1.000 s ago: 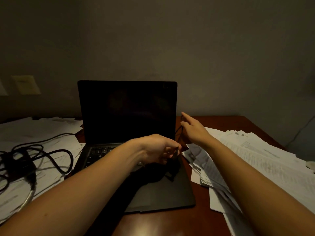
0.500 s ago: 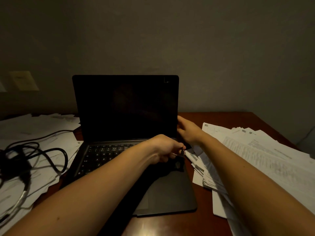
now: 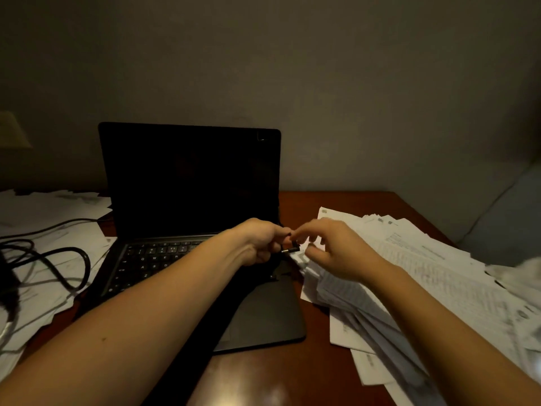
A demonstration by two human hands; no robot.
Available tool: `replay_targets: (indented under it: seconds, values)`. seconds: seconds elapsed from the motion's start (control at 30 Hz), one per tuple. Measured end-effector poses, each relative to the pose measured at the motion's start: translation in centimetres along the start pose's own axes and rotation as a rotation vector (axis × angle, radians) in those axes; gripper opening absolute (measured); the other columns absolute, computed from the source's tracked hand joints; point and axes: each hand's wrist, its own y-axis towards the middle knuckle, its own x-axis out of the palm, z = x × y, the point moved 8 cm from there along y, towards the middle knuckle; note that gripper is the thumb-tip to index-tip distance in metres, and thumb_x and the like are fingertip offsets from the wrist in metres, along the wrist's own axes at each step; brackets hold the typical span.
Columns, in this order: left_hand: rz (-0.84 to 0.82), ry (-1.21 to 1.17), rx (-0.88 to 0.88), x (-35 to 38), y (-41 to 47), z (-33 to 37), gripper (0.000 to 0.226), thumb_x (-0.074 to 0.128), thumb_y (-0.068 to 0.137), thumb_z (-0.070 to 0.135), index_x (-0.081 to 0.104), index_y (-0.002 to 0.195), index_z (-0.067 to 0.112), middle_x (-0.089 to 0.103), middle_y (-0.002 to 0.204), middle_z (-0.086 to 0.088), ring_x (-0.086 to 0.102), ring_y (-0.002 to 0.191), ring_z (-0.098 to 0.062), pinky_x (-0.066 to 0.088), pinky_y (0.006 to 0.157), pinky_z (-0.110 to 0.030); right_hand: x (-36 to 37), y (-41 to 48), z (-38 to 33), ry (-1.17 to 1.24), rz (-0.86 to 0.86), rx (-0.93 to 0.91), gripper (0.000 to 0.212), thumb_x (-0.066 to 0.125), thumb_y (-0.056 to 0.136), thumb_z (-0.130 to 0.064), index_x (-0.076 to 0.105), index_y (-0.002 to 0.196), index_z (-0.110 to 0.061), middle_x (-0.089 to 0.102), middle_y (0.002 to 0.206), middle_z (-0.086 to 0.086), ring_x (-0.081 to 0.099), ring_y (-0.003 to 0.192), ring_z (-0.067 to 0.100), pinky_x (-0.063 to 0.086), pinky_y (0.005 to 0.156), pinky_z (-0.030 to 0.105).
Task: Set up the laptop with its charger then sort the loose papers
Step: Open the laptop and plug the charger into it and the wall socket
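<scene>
Laptop (image 3: 190, 183), papers (image 3: 424, 259) on reddish desk (image 3: 263, 376), grey wall (image 3: 322, 83); left hand (image 3: 260, 241) pinches plug (image 3: 289, 250).

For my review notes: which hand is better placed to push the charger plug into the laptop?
Probably right: the right hand sits outside the laptop's right edge beside the charger plug; the left hand, gripping the plug, reaches across the keyboard.

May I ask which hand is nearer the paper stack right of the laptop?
Right: right hand hovers over the paper stack's edge; left hand is above the laptop.
</scene>
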Motion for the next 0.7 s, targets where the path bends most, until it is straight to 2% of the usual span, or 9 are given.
replay_targets:
  seconds: [0.07,0.17,0.3,0.47,0.53,0.6,0.67,0.7]
  values:
    - [-0.011,0.024,-0.002,0.2,-0.3,0.1,0.029,0.053,0.102,0.026,0.066,0.078,0.017,0.052,0.05,0.01,0.038,0.046,-0.003,0.019,0.047,-0.018,0.5,-0.7,-0.7,-0.075,-0.018,-0.049,0.034,0.065,0.095,-0.022,0.066,0.127,-0.032,0.065,0.117,-0.007,0.054,0.102,0.01,0.043,0.079,0.02]
    - [-0.005,0.027,-0.001,0.3,-0.7,0.2,0.026,0.053,0.103,0.028,0.071,0.087,0.018,0.056,0.053,0.01,0.041,0.047,-0.003,0.022,0.045,-0.016,0.9,-0.9,-1.1,-0.182,-0.013,-0.083,0.04,0.067,0.094,-0.017,0.064,0.133,-0.031,0.066,0.121,0.0,0.055,0.107,0.019,0.047,0.085,0.03]
    - [0.017,0.0,0.01,0.0,-0.9,0.0,0.025,0.053,0.102,0.027,0.073,0.107,0.012,0.056,0.055,0.009,0.042,0.045,-0.002,0.022,0.042,-0.015,1.6,-0.9,-1.4,-0.24,-0.041,-0.133,0.043,0.062,0.097,-0.015,0.06,0.137,-0.028,0.065,0.124,0.003,0.054,0.109,0.021,0.037,0.082,0.022]
    - [0.08,0.03,0.067,-0.7,-0.9,0.0,0.024,0.056,0.101,0.026,0.075,0.104,0.012,0.059,0.058,0.008,0.044,0.046,-0.003,0.025,0.041,-0.016,2.5,-1.0,-1.3,-0.241,-0.026,-0.145,0.043,0.059,0.099,-0.013,0.058,0.14,-0.027,0.064,0.124,0.005,0.056,0.109,0.021,0.036,0.081,0.02]
    - [0.144,0.127,0.133,-0.9,-1.0,0.5,0.023,0.055,0.1,0.025,0.075,0.101,0.014,0.065,0.072,0.003,0.05,0.056,-0.007,0.031,0.043,-0.017,2.5,-0.9,-0.7,-0.213,-0.015,-0.092,0.041,0.057,0.1,-0.015,0.058,0.139,-0.026,0.064,0.123,0.004,0.055,0.108,0.019,0.039,0.082,0.021]
    - [0.235,0.29,0.263,-1.3,-1.2,1.4,0.023,0.053,0.101,0.023,0.075,0.103,0.015,0.07,0.085,0.002,0.055,0.065,-0.009,0.04,0.051,-0.019,2.4,-0.7,0.4,-0.188,-0.013,-0.01,0.037,0.056,0.101,-0.019,0.06,0.137,-0.024,0.064,0.124,0.003,0.055,0.111,0.018,0.04,0.088,0.019]
    - [0.362,0.594,0.448,-1.9,-2.0,2.4,0.027,0.049,0.103,0.024,0.073,0.115,0.019,0.073,0.106,0.002,0.06,0.076,-0.008,0.049,0.068,-0.022,2.4,-0.4,1.7,-0.169,-0.004,0.055,0.036,0.057,0.101,-0.02,0.061,0.136,-0.021,0.064,0.126,0.004,0.056,0.115,0.019,0.037,0.089,0.017]
    - [0.413,0.788,0.525,-2.0,-2.6,2.6,0.03,0.047,0.103,0.026,0.071,0.121,0.022,0.071,0.118,0.004,0.062,0.088,-0.01,0.051,0.079,-0.026,2.5,-0.3,2.2,-0.173,0.005,0.076,0.035,0.057,0.101,-0.021,0.062,0.136,-0.021,0.064,0.125,0.004,0.056,0.115,0.019,0.036,0.088,0.017]
